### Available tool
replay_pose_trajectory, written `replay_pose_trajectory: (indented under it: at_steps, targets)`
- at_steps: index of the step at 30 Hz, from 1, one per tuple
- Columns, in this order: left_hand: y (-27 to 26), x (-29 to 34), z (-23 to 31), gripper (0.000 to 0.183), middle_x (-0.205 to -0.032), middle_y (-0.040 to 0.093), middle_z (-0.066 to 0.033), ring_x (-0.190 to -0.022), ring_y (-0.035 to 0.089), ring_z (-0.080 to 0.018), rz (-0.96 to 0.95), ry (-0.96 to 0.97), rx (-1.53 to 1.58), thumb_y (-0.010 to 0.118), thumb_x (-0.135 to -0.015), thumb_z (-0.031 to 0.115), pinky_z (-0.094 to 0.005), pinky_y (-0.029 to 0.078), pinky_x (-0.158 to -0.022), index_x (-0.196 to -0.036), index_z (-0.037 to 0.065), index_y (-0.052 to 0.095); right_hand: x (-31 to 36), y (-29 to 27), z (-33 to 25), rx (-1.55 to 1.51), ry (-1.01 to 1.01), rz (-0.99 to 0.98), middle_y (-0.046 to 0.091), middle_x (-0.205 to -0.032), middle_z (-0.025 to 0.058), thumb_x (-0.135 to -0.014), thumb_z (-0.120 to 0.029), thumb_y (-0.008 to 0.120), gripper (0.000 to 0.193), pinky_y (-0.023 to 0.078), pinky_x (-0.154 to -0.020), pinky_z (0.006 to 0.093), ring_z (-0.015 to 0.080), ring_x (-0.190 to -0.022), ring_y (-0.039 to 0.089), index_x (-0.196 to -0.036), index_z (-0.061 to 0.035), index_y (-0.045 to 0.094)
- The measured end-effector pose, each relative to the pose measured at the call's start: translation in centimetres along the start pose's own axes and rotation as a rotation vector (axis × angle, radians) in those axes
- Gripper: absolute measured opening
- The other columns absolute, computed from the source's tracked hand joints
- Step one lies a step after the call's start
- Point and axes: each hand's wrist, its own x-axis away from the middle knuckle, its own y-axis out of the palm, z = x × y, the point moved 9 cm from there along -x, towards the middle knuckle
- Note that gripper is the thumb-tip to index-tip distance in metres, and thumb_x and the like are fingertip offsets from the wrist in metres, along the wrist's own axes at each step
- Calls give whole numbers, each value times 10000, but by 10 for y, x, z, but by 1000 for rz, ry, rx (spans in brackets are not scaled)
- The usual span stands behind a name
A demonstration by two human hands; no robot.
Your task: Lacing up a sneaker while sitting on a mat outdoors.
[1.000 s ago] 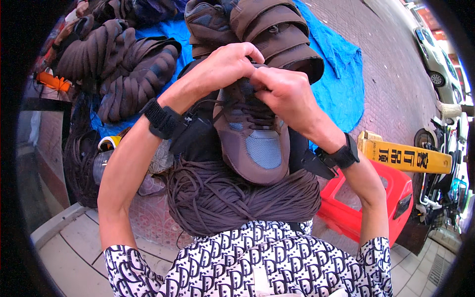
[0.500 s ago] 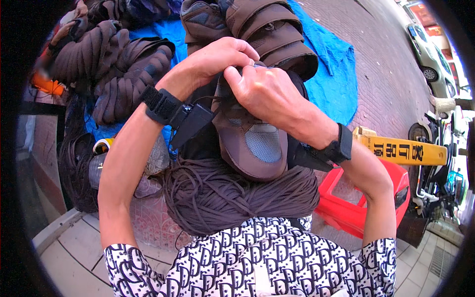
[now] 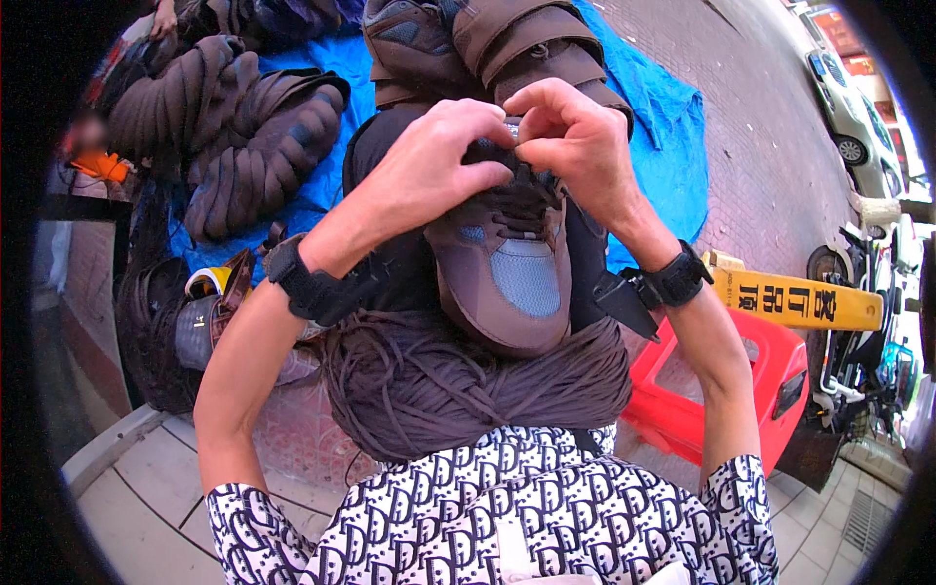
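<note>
A brown shoe upper (image 3: 458, 292) with a blue-grey mesh toe lies over my lap, toe toward me. Dark laces (image 3: 519, 216) cross its front. At the far end of its lacing, my left hand (image 3: 429, 161) curls round the left edge, its thumb on the near side. Close beside it, my right hand (image 3: 575, 136) pinches thumb and forefinger together above the tongue; what lies between those fingertips is too small to make out. Across my lap, nearer me, rests a thick bundle of dark laces (image 3: 468, 380).
Stacked brown shoe uppers (image 3: 531, 49) stand just beyond my hands, and more piles (image 3: 263, 146) lie left on a blue tarp (image 3: 658, 127). At my right are a red plastic stool (image 3: 673, 380) and a yellow board (image 3: 799, 294). Another person's hand (image 3: 164, 18) shows far left.
My hands have moved apart from their close pinch, the right one rightward and upward. The crossed laces, previously covered by my right hand, now show.
</note>
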Motion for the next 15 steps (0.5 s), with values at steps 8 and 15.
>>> replay_pose_trajectory:
  at_steps: [8, 15]
  targets:
    - [16, -6, -10, 190, -880, 607, -140, -870, 562, -300, -33, -287, 32, 664, -672, 114, -355, 445, -781, -826, 5, 647, 12, -11, -14, 75, -228, 26, 548, -613, 78, -649, 9, 580, 224, 460, -518, 269, 146, -564, 572, -865, -53, 586]
    - [-1, -1, 1, 134, -975, 611, -115, -932, 580, -221, 52, -162, -29, 613, -740, 76, -282, 433, -829, -847, -4, 608, 16, -3, -23, 368, -422, -240, 566, -695, 105, -660, -1, 593, 168, 478, -555, 310, 240, -641, 599, -823, -31, 566]
